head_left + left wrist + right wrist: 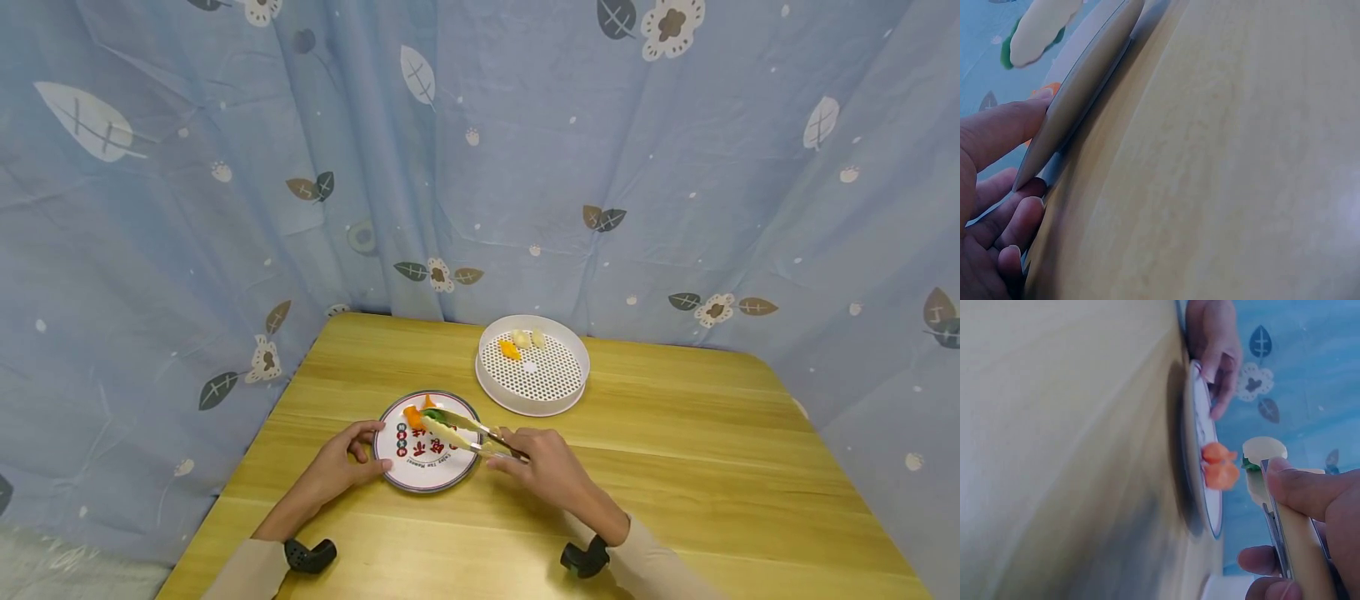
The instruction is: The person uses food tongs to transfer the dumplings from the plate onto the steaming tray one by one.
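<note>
My left hand [337,462] holds the near-left rim of a round white plate [454,403] with red and dark printed lettering; in the left wrist view the thumb lies over the rim and other fingers are below it. Small orange pieces [413,417] lie on the plate. With my right hand [551,467] I grip a pair of tongs [444,432] with cream-coloured ends. Between those ends is a green piece [435,415], mostly hidden by them. The right wrist view shows the tongs' ends [1264,449] raised off the plate, beside the orange pieces.
Behind the plate, to the right, stands a round white tray with a perforated bottom [551,371]. It holds a yellow-orange piece [510,350] and two pale pieces [521,338]. The wooden table [712,458] ends at a blue patterned curtain [525,167].
</note>
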The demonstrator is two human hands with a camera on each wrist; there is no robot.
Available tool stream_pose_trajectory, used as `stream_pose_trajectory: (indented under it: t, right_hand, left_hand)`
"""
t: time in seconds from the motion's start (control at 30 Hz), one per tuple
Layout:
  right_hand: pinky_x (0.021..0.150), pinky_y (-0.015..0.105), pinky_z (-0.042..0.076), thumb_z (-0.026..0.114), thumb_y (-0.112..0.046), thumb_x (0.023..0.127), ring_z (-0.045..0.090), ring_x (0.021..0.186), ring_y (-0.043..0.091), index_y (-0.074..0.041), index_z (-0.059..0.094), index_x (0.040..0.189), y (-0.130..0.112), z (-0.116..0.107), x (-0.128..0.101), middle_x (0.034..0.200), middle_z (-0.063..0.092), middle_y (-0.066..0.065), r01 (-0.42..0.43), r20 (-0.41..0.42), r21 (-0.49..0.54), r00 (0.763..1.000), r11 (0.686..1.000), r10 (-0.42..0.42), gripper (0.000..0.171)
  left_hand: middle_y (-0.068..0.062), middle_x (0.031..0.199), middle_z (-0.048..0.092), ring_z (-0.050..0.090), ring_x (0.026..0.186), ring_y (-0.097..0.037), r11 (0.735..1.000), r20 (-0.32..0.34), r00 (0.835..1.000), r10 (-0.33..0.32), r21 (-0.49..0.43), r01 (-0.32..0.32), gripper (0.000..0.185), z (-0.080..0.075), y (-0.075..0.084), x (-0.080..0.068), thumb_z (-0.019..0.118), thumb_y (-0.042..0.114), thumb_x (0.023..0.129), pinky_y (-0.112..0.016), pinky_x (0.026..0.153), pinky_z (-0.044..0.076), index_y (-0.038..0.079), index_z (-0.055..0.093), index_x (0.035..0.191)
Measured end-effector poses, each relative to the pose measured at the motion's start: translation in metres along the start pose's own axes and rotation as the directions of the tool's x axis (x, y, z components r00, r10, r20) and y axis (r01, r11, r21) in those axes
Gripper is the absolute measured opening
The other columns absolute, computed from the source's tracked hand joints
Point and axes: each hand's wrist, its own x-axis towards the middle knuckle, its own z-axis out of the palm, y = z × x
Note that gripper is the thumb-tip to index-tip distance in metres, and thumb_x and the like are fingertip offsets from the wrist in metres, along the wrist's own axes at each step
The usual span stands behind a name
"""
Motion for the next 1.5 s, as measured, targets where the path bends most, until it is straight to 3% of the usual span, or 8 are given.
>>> stream_pose_trajectory:
  t: [0.17, 0.4, 0.6, 0.77, 0.97, 1.1, 1.33, 1.5]
  right_hand:
    - [0.056, 0.022, 0.039, 0.080, -0.040, 0.088, 0.042, 0.061, 0.003, -0.009, 0.078, 0.118, 0.009, -0.014, -0.002, 0.069, 0.053, -0.013, -0.025, -0.027, -0.040, 0.999, 0.999, 0.024, 0.043]
    - [0.060, 0.026, 0.046, 0.082, -0.034, 0.088, 0.053, 0.065, 0.007, -0.006, 0.076, 0.121, 0.027, -0.032, -0.004, 0.093, 0.076, 0.001, -0.050, -0.085, -0.095, 0.996, 0.994, 0.042, 0.044]
    - [0.057, 0.025, 0.044, 0.081, -0.032, 0.089, 0.051, 0.063, 0.006, -0.003, 0.075, 0.123, 0.044, -0.046, -0.003, 0.088, 0.075, 0.002, -0.080, -0.120, -0.104, 0.991, 0.991, 0.067, 0.046]
    - [0.052, 0.025, 0.034, 0.080, -0.036, 0.090, 0.036, 0.056, 0.005, -0.005, 0.074, 0.125, 0.059, -0.053, 0.003, 0.069, 0.058, -0.007, -0.164, -0.100, -0.094, 0.983, 0.982, 0.155, 0.047]
    - [0.053, 0.026, 0.034, 0.080, -0.036, 0.091, 0.035, 0.056, 0.008, -0.002, 0.071, 0.126, 0.074, -0.053, 0.015, 0.091, 0.076, 0.010, -0.208, -0.093, -0.111, 0.976, 0.972, 0.198, 0.049]
    - [0.054, 0.028, 0.034, 0.079, -0.037, 0.092, 0.037, 0.056, 0.009, -0.002, 0.071, 0.126, 0.079, -0.053, 0.024, 0.107, 0.075, 0.016, -0.215, -0.070, -0.129, 0.976, 0.968, 0.207, 0.050]
    - [0.059, 0.033, 0.040, 0.077, -0.036, 0.093, 0.046, 0.061, 0.015, -0.005, 0.074, 0.126, 0.083, -0.056, 0.039, 0.073, 0.067, 0.003, -0.239, 0.010, -0.188, 0.970, 0.953, 0.245, 0.045]
    - [0.061, 0.035, 0.042, 0.078, -0.038, 0.092, 0.048, 0.064, 0.018, -0.006, 0.075, 0.125, 0.086, -0.055, 0.045, 0.086, 0.072, 0.011, -0.273, 0.052, -0.226, 0.955, 0.935, 0.291, 0.046]
  left_hand:
    - [-0.011, 0.116, 0.057, 0.050, 0.089, -0.024, 1.000, 0.003, 1.000, -0.001, 0.003, 0.001, 0.066, -0.001, 0.000, 0.000, 0.089, 0.026, 0.083, -0.028, 0.073, 0.043, 0.014, 0.059, 0.140]
    - [-0.012, 0.118, 0.057, 0.049, 0.089, -0.025, 1.000, 0.008, 1.000, 0.008, -0.007, -0.007, 0.065, -0.003, 0.001, -0.001, 0.088, 0.025, 0.084, -0.029, 0.074, 0.043, 0.014, 0.058, 0.140]
    - [-0.011, 0.117, 0.057, 0.049, 0.089, -0.024, 1.000, 0.006, 1.000, 0.008, 0.001, -0.008, 0.065, -0.003, -0.002, -0.001, 0.088, 0.027, 0.084, -0.029, 0.073, 0.042, 0.014, 0.059, 0.140]
    - [-0.012, 0.118, 0.057, 0.049, 0.089, -0.025, 1.000, 0.005, 1.000, 0.010, -0.004, -0.010, 0.065, -0.004, -0.002, -0.001, 0.088, 0.026, 0.084, -0.029, 0.073, 0.042, 0.014, 0.059, 0.140]
    - [-0.012, 0.117, 0.056, 0.049, 0.089, -0.025, 1.000, 0.008, 1.000, 0.008, -0.012, -0.008, 0.065, -0.003, -0.001, -0.002, 0.088, 0.025, 0.084, -0.029, 0.073, 0.042, 0.013, 0.058, 0.140]
    - [-0.012, 0.116, 0.057, 0.049, 0.089, -0.024, 1.000, 0.004, 1.000, 0.008, -0.007, -0.008, 0.065, -0.002, 0.000, -0.002, 0.089, 0.024, 0.083, -0.028, 0.073, 0.042, 0.013, 0.058, 0.139]
    - [-0.012, 0.115, 0.057, 0.049, 0.088, -0.023, 1.000, 0.001, 1.000, 0.014, 0.002, -0.014, 0.064, -0.002, 0.001, -0.001, 0.088, 0.022, 0.084, -0.027, 0.071, 0.042, 0.009, 0.058, 0.139]
    - [-0.011, 0.114, 0.056, 0.049, 0.089, -0.024, 1.000, 0.003, 1.000, 0.000, -0.003, 0.000, 0.064, -0.002, 0.000, 0.000, 0.089, 0.022, 0.083, -0.027, 0.071, 0.042, 0.012, 0.059, 0.138]
